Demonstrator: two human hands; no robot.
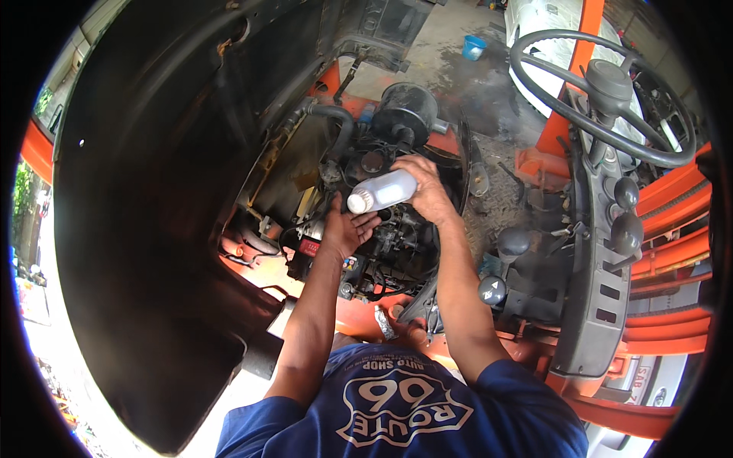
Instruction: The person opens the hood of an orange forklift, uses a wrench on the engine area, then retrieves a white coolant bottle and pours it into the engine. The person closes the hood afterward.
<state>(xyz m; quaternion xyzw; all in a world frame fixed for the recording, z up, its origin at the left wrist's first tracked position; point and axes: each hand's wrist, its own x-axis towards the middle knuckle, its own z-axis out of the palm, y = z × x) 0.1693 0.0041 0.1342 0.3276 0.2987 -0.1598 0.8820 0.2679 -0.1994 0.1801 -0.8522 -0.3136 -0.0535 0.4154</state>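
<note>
My right hand point(426, 187) grips a whitish plastic bottle point(391, 188) by its base end, its fingers wrapped over it. The bottle lies tilted on its side, with its white cap point(361, 201) pointing left. Just under the cap is my left hand point(350, 229), palm up and fingers spread, apparently holding nothing. Whether its fingers touch the cap, I cannot tell. Both hands are over an open engine bay point(397, 248) full of dark hoses and metal parts. A round dark cap point(372, 161) sits just beyond the bottle.
A big black raised hood point(153, 191) fills the left side. Beyond my hands stands a round black canister point(405, 107). To the right are a steering wheel point(607, 76) and black-knobbed levers point(492, 290). A blue bucket point(474, 48) stands on the far floor.
</note>
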